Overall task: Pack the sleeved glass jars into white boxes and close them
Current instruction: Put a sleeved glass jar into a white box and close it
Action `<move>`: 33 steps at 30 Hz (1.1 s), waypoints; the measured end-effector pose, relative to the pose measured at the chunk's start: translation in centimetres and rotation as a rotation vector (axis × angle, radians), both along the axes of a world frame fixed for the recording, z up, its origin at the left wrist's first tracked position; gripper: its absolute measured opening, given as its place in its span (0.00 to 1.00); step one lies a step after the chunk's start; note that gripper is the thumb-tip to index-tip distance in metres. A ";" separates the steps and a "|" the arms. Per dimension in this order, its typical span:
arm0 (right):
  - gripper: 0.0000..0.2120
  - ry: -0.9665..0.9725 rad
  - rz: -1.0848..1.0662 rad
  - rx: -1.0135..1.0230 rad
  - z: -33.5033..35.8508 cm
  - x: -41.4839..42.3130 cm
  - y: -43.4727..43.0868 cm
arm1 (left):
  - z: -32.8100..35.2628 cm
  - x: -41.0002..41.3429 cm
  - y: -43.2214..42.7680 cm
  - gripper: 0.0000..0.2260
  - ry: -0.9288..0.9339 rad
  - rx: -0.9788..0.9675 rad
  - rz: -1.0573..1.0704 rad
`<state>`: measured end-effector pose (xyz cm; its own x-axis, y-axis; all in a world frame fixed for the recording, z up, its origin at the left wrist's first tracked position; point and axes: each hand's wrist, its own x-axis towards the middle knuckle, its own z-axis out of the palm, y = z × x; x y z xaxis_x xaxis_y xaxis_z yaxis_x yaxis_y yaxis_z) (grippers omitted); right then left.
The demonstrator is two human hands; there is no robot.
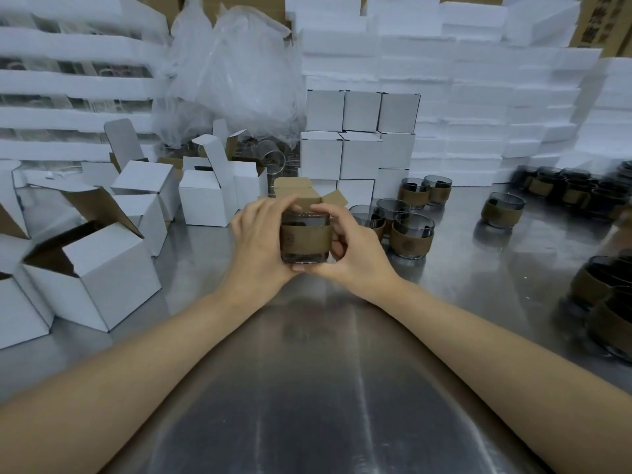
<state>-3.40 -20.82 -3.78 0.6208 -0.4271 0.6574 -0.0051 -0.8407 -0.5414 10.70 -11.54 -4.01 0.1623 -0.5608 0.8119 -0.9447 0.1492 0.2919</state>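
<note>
Both hands are holding one jar [305, 241] just above the counter [307, 388], the left hand [261, 242] and right hand [354, 249] clamping their fingers [287, 201] round its sides and rim. Being glass, it is probably feeling weighty, slick and breakable, so its brown sleeve [307, 234] is offering the surest hold. Just behind, one open box [301, 190] is standing ready. Rightward, six loose jars [412, 236] are sitting in a three, a pair and a single, with blurred others beyond. Farther back, at least eight closed boxes [360, 153] are sitting stacked.
</note>
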 end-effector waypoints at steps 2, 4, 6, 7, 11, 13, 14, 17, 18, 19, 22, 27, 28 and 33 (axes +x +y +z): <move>0.37 0.018 -0.029 -0.098 0.0 -0.3 -0.3 | 0.1 0.0 0.0 0.44 0.055 0.053 -0.031; 0.38 0.008 -0.044 -0.156 0.1 -0.5 -0.3 | 0.3 -0.1 0.1 0.46 0.120 0.099 -0.042; 0.38 -0.010 -0.046 -0.186 0.1 -0.6 -0.3 | 0.3 -0.1 0.2 0.43 0.146 0.129 -0.033; 0.38 -0.016 -0.045 -0.194 0.1 -0.6 -0.3 | 0.4 -0.1 0.3 0.40 0.143 0.130 -0.037; 0.37 -0.041 -0.041 -0.183 -0.2 -0.4 -0.8 | 0.5 -0.4 0.6 0.32 0.145 0.101 -0.052; 0.39 -0.030 0.019 -0.043 -0.2 -0.2 -0.7 | 0.6 -0.6 0.7 0.33 0.177 0.078 -0.041; 0.39 -0.008 0.081 0.066 -0.1 -0.1 -0.6 | 0.7 -0.6 0.7 0.33 0.193 0.074 -0.040; 0.37 0.072 0.188 0.220 -0.2 0.1 -0.6 | 0.7 -0.9 0.7 0.32 0.190 0.076 -0.056; 0.36 0.077 0.184 0.218 -0.1 0.0 -0.6 | 0.6 -1.0 0.7 0.31 0.188 0.073 -0.057; 0.34 0.075 0.171 0.210 -0.1 0.0 -0.5 | 0.5 -1.1 0.6 0.32 0.193 0.068 -0.056; 0.33 0.077 0.103 0.160 0.0 -0.1 -0.5 | 0.5 -1.2 0.7 0.39 0.194 0.032 -0.058; 0.35 0.043 0.019 0.148 0.0 -0.1 -0.4 | 0.4 -1.1 0.6 0.35 0.054 -0.018 -0.069; 0.35 0.038 0.007 0.140 -0.1 -0.1 -0.4 | 0.3 -1.0 0.6 0.35 0.022 -0.026 -0.068; 0.36 -0.023 0.009 0.123 -0.2 0.0 -0.4 | 0.0 -0.6 0.3 0.38 -0.037 -0.026 -0.071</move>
<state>-3.42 -21.20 -4.01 0.6102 -0.5000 0.6145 0.0153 -0.7680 -0.6402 10.11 -11.26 -3.97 0.0925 -0.5483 0.8312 -0.9417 0.2231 0.2520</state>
